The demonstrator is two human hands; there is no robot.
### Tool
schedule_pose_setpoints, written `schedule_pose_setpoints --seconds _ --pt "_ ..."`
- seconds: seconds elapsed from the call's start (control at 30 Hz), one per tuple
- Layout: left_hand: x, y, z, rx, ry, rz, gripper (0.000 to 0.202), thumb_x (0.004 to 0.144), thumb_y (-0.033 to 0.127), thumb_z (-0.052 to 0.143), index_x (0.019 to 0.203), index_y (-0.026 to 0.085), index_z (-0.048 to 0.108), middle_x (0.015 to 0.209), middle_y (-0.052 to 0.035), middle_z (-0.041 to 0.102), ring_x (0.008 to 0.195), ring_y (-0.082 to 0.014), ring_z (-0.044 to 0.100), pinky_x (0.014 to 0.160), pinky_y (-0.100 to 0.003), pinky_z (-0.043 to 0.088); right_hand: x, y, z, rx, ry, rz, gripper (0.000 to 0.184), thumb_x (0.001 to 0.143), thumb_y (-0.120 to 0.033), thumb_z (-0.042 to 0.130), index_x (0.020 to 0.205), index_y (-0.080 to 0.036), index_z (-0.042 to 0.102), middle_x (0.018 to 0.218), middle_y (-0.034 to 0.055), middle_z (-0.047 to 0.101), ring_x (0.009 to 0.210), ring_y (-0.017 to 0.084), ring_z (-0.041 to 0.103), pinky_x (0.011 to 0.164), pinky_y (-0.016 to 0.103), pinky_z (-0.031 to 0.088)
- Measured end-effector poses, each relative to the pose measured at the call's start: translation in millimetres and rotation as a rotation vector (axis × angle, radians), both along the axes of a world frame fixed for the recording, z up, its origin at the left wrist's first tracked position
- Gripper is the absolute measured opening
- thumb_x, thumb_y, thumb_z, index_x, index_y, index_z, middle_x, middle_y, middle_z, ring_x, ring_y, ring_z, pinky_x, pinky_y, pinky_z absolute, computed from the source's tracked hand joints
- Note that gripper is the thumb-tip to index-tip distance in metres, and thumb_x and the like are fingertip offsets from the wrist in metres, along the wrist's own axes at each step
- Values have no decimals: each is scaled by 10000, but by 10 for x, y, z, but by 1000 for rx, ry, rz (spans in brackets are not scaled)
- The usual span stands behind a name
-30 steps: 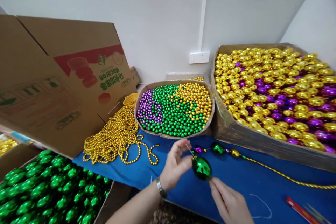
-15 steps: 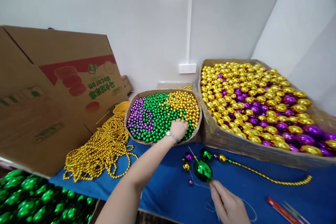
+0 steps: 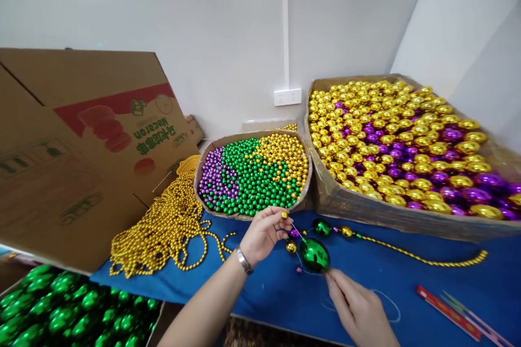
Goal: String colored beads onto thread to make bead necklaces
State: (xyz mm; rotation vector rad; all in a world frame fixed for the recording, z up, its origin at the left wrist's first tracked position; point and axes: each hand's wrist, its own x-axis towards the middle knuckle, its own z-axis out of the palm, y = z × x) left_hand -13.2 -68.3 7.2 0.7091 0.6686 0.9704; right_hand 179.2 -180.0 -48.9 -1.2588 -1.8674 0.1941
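My left hand pinches a small gold bead just in front of the round tray of small purple, green and gold beads. A thin needle sticks up from a large green bead close to that gold bead. My right hand has its fingers pinched just below the large green bead, apparently on the white thread. A small gold bead, small purple beads, a second green bead and a gold bead strand lie on the blue cloth.
A big carton of large gold and purple beads stands at right. A pile of gold bead strands lies at left, below a tilted cardboard box. A box of large green beads sits at lower left. A red ruler lies at lower right.
My left hand has come back from the tray of small beads with a gold bead and now holds it by the needle. My right hand has stayed below the large green bead.
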Motion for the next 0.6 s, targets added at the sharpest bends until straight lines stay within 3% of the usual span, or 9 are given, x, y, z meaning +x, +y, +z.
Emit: schedule_pose_setpoints --seconds 0.3,0.47,0.6 --pt "36 -98 -1 -12 -5 24 230 726 281 708 868 127 613 782 -63 653 653 -110 596 574 -205 449 2 -7 -78 23 -55 -1 229 939 -231 357 948 -192 582 782 54 699 633 142 676 569 197 495" --pt "134 -189 -120 222 267 36 277 685 298 740 883 133 638 762 -48 651 672 -120 583 609 -221 449 45 39 -266 2 -96 -74 252 943 -274 338 984 -201 576 830 69 707 703 179 689 607 241 507" --pt "308 -263 -351 437 537 -20 272 773 385 634 880 139 680 778 -61 667 665 -135 572 624 -246 448 134 103 -558 -193 -88 -155 287 937 -308 292 972 -182 546 671 57 680 570 201 664 481 264 482"
